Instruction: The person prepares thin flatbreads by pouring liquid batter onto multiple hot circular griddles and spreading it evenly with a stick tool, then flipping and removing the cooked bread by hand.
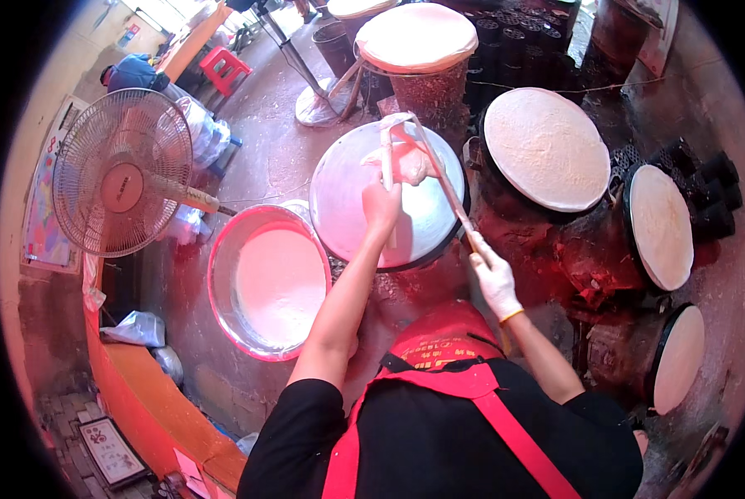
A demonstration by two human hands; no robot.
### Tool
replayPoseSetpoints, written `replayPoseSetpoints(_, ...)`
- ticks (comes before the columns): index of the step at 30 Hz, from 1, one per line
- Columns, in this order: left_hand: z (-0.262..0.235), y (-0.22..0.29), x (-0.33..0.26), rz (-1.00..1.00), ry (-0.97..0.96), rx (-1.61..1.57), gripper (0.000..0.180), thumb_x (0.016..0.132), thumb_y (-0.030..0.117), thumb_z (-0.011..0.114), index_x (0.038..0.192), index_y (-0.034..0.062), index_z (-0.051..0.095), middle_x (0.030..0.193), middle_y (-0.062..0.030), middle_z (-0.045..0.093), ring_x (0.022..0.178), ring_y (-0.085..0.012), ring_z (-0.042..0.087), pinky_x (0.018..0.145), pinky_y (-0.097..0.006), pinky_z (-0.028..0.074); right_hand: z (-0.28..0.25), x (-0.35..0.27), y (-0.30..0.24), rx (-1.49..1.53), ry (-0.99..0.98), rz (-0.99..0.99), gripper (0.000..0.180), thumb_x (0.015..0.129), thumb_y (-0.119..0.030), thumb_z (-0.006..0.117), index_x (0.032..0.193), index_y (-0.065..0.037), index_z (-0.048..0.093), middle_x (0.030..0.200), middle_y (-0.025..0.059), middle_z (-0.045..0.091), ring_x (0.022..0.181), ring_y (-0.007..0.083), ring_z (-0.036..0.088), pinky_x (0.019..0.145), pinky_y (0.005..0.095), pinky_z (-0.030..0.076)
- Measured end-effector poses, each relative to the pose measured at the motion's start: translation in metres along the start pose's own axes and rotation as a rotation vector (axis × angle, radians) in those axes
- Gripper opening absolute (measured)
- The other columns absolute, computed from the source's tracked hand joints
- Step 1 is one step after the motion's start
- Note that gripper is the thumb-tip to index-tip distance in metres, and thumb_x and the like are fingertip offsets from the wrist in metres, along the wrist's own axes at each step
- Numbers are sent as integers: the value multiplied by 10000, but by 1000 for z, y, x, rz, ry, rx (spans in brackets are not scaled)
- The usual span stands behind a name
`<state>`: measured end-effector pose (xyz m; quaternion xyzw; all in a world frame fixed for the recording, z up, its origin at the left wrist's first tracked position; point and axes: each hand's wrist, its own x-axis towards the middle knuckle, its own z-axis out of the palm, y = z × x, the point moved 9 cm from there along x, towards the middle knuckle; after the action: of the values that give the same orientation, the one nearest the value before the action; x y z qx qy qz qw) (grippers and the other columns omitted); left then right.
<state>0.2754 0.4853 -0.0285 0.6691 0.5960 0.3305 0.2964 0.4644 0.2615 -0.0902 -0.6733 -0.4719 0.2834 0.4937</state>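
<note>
Head view shows the left hand (381, 208) closed round a pale handle (386, 166) and the gloved right hand (495, 279) round a long stick (445, 185), the batter (412, 164) between them over the griddle (347, 191), where tilting the stick could spill it unevenly.

A white, yellow-edged glove (499, 293) covers the right hand (491, 271), and red apron straps (524, 442) run over the black, short-sleeved shirt (435, 445).

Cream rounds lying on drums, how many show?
5: a partial round at the upper edge, a full round just right of it, and an upper round, middle round and lower round down the right. Others may be hidden.
</note>
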Motion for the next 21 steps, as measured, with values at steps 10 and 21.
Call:
replayPoseSetpoints(10,-52,10,14,79,92,-39,310,657,36,626,963,-10,609,853,-178,602,835,-336,588,761,-400,452,-26,-46,0,-887,-2,40,493,845,-252,615,1321,-268,486,708,117,488,556,311,561,503,440,448)
replayPoseSetpoints(21,-75,-81,-34,-544,-390,-973,145,914,158,578,906,40,494,645,41,426,453,-26,371,374,-175,279,136,46,-35,706,-127,565,415,950,-156,439,1362,-206,444,594,-9,442,396,106,419,348,294,348)
